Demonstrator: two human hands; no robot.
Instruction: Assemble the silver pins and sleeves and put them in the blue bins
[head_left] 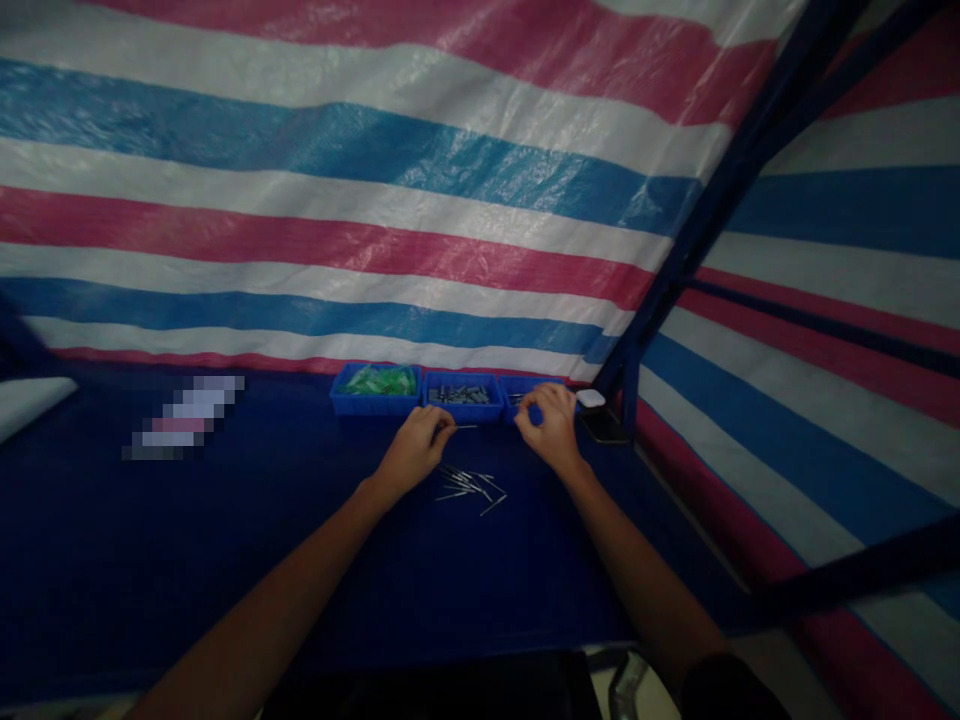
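My left hand (415,446) pinches a thin metal rod (466,427), which sticks out to the right from the fingertips. My right hand (553,425) is over the front of the right blue bin (511,411), thumb and fingers curled together; anything between them is too small to make out. Between my forearms, on the dark blue table, a loose heap of thin metal rods (466,483) lies at mixed angles. Small grey metal parts (461,395) fill the middle blue bin (463,411). Green and clear small pieces (379,380) are in the left blue bin (375,405).
Right of the bins are a white rounded case (591,398) and a dark phone-like object (604,428). A blurred-out sheet (187,412) lies to the left, and a white object (34,400) at the far left. Blue frame bars (637,350) and striped sheeting (337,240) enclose the table (225,540).
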